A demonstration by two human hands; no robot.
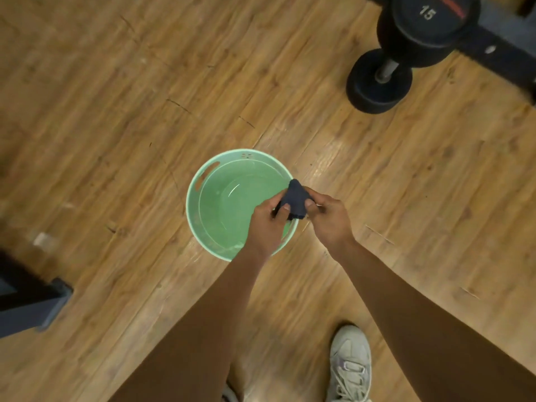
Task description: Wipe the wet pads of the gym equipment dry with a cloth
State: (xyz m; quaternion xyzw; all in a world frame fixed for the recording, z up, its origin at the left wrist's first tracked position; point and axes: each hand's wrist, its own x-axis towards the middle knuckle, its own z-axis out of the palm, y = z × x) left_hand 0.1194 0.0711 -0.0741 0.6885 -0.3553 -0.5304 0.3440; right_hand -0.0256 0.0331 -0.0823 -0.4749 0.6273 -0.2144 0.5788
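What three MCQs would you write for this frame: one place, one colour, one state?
1. Where is the cloth relative to the basin?
A. on its bottom
B. left of it
C. over its right rim

2. Basin colour?
A. red
B. green
C. white

3. What are the left hand and right hand doing?
A. both pinch the cloth
B. both open, holding nothing
C. only the left holds it

Key: C, the cloth is held up over the right rim. B, the rim and walls are mint green. A, each hand has its thumb on the cloth, one at either side.
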